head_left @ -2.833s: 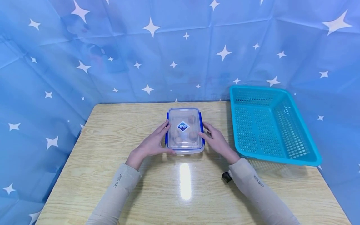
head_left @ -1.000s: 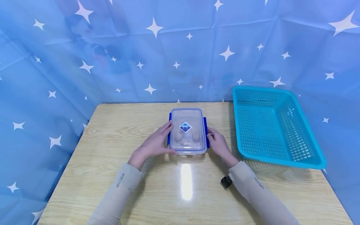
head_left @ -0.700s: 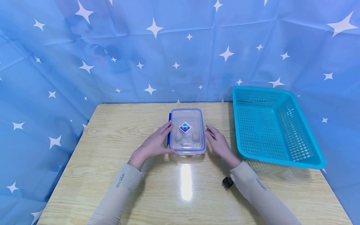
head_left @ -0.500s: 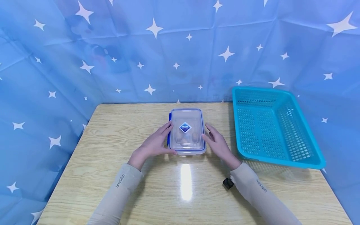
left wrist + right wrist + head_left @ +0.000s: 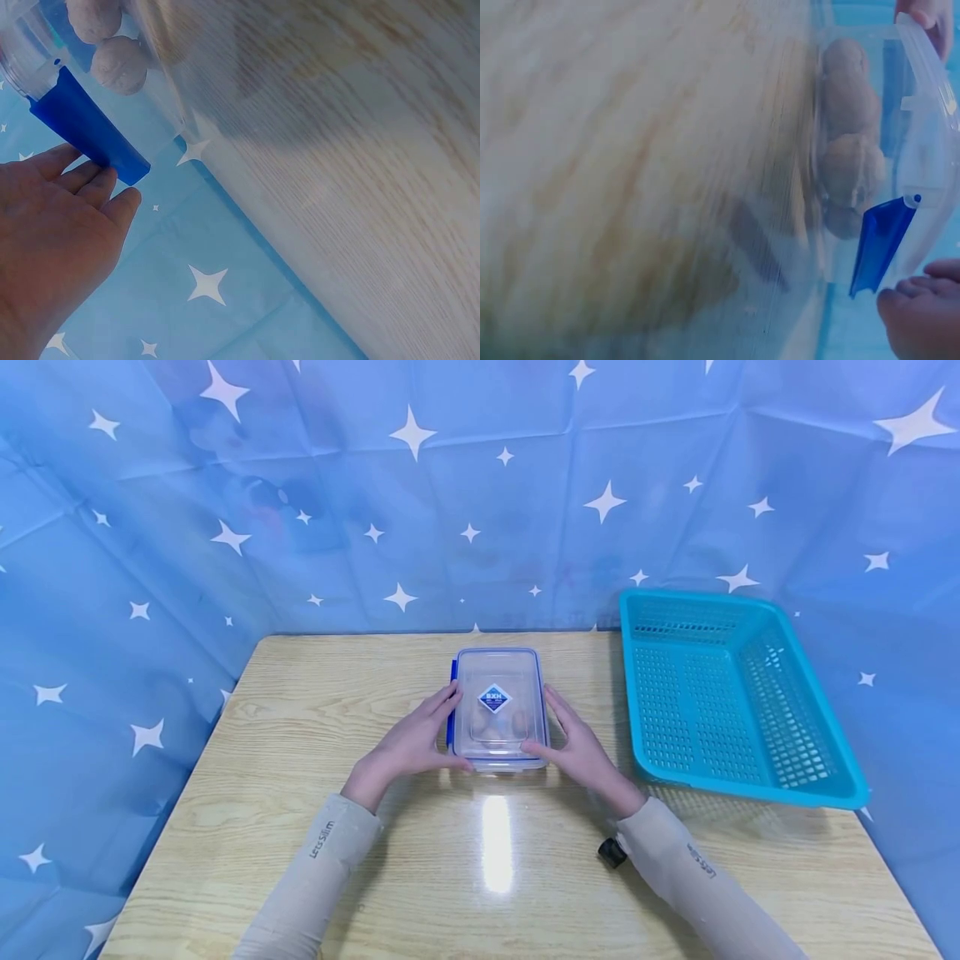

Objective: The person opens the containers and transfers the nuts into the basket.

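Note:
A clear plastic food container [image 5: 501, 725] with a blue-edged lid and a diamond sticker lies on the table. Round, brown walnut-like things [image 5: 853, 165] are inside it. My left hand [image 5: 397, 747] holds its left side, thumb at the near corner; its fingers touch the blue clip [image 5: 90, 127], which slants outward in the left wrist view. My right hand [image 5: 581, 758] is at the other side, thumb resting on the lid and fingers along the edge. The right blue clip [image 5: 883, 244] hangs angled from the rim, close to the right fingertips; contact is unclear.
A turquoise perforated basket [image 5: 750, 789] stands to the right, near the right forearm. The wooden table [image 5: 330, 693] ends at a blue curtain [image 5: 315, 527] with white stars. A small black object [image 5: 612, 853] sits beside the right sleeve.
The right clip, sticking out sideways a second ago, no longer shows there in the head view. My right thumb has moved onto the lid, fingers reaching farther along the edge. The left hand stays put.

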The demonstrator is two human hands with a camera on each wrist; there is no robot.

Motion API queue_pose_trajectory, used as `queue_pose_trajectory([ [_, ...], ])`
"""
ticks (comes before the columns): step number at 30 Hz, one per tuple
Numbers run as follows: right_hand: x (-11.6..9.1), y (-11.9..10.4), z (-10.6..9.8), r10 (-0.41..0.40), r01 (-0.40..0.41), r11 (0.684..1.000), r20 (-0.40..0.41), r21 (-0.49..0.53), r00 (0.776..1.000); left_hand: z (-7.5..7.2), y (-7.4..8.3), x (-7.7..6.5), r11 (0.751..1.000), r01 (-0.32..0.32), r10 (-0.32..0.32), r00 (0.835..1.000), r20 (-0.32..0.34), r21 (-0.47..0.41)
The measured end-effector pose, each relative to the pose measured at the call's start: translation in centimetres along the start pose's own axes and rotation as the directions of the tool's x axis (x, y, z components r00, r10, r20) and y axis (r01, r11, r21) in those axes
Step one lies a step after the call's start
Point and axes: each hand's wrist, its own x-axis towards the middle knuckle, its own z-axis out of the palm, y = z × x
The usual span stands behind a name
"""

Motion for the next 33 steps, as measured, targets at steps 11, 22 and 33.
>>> queue_pose_trajectory([
  [11, -0.29, 0.07, 0.25, -0.036, 0.036, 0.999, 0.023, -0.014, 0.999, -0.06, 0.08, 0.15, 1.000, -0.003, 0.003, 1.000, 0.001, -0.010],
  [22, -0.44, 0.15, 0.42, -0.042, 0.043, 0.999, 0.040, -0.027, 0.998, 0.15, -0.02, 0.22, 1.000, 0.006, -0.006, 1.000, 0.008, -0.029],
  [33, -0.40, 0.13, 0.64, -0.046, 0.048, 0.998, 0.046, -0.047, 0.998, 0.38, -0.48, 0.37, 0.979, 0.063, -0.070, 0.997, -0.030, -0.191],
])
